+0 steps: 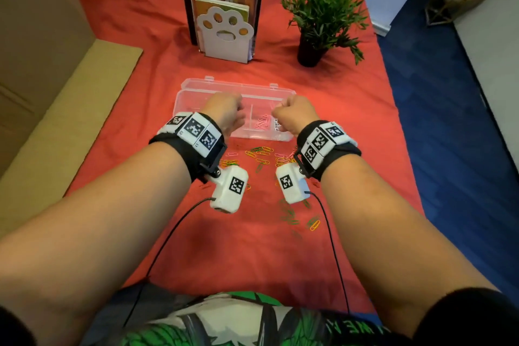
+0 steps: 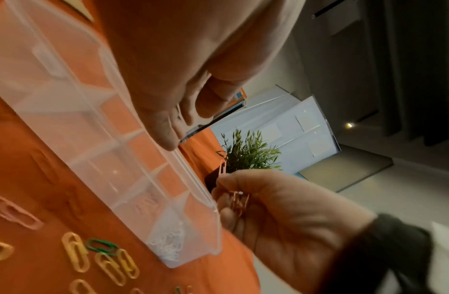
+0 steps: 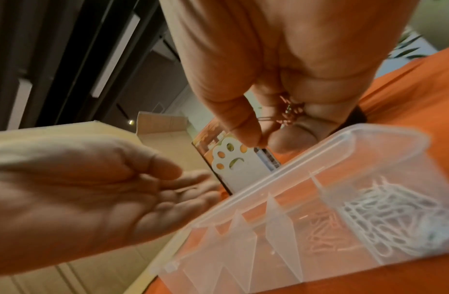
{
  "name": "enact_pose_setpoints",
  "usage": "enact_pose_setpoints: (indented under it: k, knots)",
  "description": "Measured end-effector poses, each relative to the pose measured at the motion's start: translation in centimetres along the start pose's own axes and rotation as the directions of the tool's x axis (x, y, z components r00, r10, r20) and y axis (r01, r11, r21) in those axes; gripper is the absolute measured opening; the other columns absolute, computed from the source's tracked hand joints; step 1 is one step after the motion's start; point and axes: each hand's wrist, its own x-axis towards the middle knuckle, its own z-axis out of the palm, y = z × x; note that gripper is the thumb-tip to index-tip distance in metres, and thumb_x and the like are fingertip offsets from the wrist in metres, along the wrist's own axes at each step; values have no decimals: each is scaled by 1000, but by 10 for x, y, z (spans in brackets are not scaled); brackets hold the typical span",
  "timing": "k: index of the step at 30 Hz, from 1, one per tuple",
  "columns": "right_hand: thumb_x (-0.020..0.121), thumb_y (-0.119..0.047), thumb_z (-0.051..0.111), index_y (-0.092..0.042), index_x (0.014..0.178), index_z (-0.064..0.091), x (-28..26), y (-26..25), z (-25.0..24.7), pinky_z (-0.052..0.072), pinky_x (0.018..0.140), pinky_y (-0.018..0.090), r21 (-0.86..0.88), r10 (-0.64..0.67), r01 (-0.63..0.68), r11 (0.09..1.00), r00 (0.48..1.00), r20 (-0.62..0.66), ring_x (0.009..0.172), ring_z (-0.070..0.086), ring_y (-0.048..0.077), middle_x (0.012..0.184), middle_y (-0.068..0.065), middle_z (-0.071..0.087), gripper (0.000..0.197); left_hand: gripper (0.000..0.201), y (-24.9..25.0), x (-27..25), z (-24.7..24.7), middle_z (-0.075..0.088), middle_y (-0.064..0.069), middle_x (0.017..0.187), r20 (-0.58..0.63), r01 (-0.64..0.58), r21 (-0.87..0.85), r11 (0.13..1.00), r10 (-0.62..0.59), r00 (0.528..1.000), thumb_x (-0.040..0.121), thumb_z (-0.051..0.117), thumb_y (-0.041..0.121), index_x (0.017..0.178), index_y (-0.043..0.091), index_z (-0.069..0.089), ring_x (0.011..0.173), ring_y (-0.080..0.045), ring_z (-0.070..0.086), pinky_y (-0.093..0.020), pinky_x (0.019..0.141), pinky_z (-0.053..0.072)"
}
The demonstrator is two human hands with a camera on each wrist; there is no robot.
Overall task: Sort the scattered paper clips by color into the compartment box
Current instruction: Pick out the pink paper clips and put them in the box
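Note:
A clear compartment box point(image 1: 238, 84) point(image 2: 188, 179) point(image 3: 319, 151) lies open on the red cloth. One compartment holds pink clips point(image 1: 262, 121) point(image 3: 324, 232), and the end one beside it holds white clips point(image 1: 276, 125) point(image 3: 384, 214) point(image 2: 168, 242). My right hand point(image 1: 278, 116) point(image 3: 263, 137) hovers over the box's right part and pinches a small bunch of pink clips point(image 2: 237, 199) point(image 3: 290, 111). My left hand point(image 1: 238, 112) point(image 3: 193, 185) hovers over the box's middle, palm turned up, fingers relaxed. Yellow, green, orange and pink clips point(image 1: 261, 153) point(image 2: 75, 252) lie scattered in front of the box.
A book stand with a white paw-shaped end point(image 1: 224, 28) stands behind the box, and a potted plant point(image 1: 323, 14) to its right. Cardboard point(image 1: 56, 93) lines the table's left side. The table's right edge point(image 1: 393, 93) drops to blue floor. More clips point(image 1: 292, 216) lie nearer me.

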Motion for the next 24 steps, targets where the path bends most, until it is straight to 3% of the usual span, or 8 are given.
enact_pose_setpoints:
  k: [3, 5, 6, 8, 11, 16, 20, 24]
  knots:
    - [79, -21, 48, -22, 63, 49, 4, -15, 16, 53, 85, 37, -76, -45, 45, 996, 999, -1, 85, 65, 28, 71, 3, 54, 17, 25, -15, -4, -30, 48, 1, 71, -35, -86, 73, 994, 89, 995, 89, 36, -5, 86, 14, 52, 56, -9, 42, -16, 46, 39]
    - [90, -19, 42, -18, 97, 63, -7, -22, 22, 43, 94, 31, -189, -54, 68, 980, 996, 75, 98, 57, 23, 93, 2, 60, 21, 24, -29, 0, -60, 54, 0, 78, -137, -130, 184, 974, 156, 978, 88, 41, -4, 96, 13, 55, 63, -12, 50, -23, 56, 44]
    - [93, -14, 38, -14, 115, 59, -7, -22, 23, 40, 98, 30, -226, -55, 74, 971, 995, 88, 108, 55, 24, 112, 5, 61, 30, 23, -35, 1, -74, 58, -3, 83, -187, -135, 246, 960, 184, 965, 87, 44, -3, 96, 15, 57, 69, -16, 55, -28, 65, 48]
    - [92, -5, 37, -11, 128, 53, -11, -23, 21, 36, 104, 29, -244, -109, 112, 963, 994, 27, 123, 50, 27, 133, 11, 53, 40, 21, -47, 3, -104, 64, -10, 96, -262, -116, 404, 908, 236, 936, 86, 49, 3, 95, 17, 61, 87, -25, 62, -35, 84, 52]
    - [87, 2, 39, -11, 119, 62, -15, -20, 25, 37, 99, 22, -273, -244, 212, 938, 966, -90, 120, 52, 24, 128, 11, 57, 41, 24, -61, 3, -131, 69, -14, 103, -299, -76, 622, 779, 326, 897, 83, 49, 4, 99, 11, 67, 96, -29, 65, -36, 90, 50]
    - [86, 0, 41, -12, 99, 70, -28, 12, 47, 46, 84, 24, -318, -241, 261, 912, 965, 100, 99, 62, 26, 108, 11, 67, 33, 20, -70, 4, -131, 72, -11, 95, -193, -98, 765, 637, 371, 908, 79, 57, 4, 91, 12, 72, 90, -29, 66, -32, 83, 51]
    - [87, -7, 47, -12, 104, 69, -41, 40, 76, 45, 93, 31, -447, -287, 349, 824, 936, 202, 106, 58, 30, 111, 15, 61, 28, 15, -71, 9, -121, 72, -9, 91, -108, -123, 839, 530, 383, 917, 78, 65, 17, 90, 13, 71, 88, -28, 65, -30, 79, 49]
    - [86, -2, 47, -10, 112, 63, -45, 38, 110, 42, 96, 35, -474, -382, 439, 763, 898, 217, 112, 48, 31, 108, 14, 54, 32, 22, -75, 11, -115, 70, -7, 88, -92, -133, 846, 516, 388, 917, 76, 68, 21, 97, 13, 67, 88, -27, 64, -30, 80, 48]
